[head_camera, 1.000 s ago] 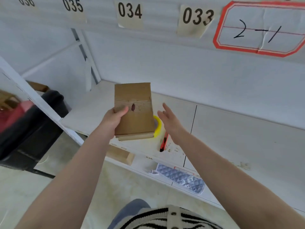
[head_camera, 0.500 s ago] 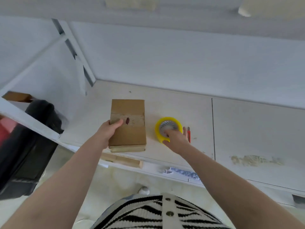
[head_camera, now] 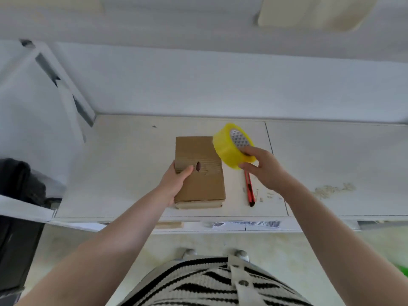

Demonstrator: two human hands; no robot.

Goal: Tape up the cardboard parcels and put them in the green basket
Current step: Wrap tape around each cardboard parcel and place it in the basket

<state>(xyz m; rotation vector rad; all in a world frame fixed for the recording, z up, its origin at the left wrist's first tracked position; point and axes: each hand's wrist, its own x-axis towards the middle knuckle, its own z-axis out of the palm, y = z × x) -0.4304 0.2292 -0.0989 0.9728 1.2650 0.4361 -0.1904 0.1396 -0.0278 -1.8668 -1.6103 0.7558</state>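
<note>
On the shelf (head_camera: 123,173) lies the parcel (head_camera: 199,173), its left edge clasped by the left hand (head_camera: 176,182), thumb on top. Just right, the right hand (head_camera: 262,168) grips the raised tape (head_camera: 234,146) above the knife (head_camera: 249,188).

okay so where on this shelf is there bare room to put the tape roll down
Free patches: the shelf left of the cardboard parcel, out to the corner post, and the right panel beyond the seam. Crowded: between the parcel and the seam, where the red cutter lies under the right hand holding the tape roll.
</note>
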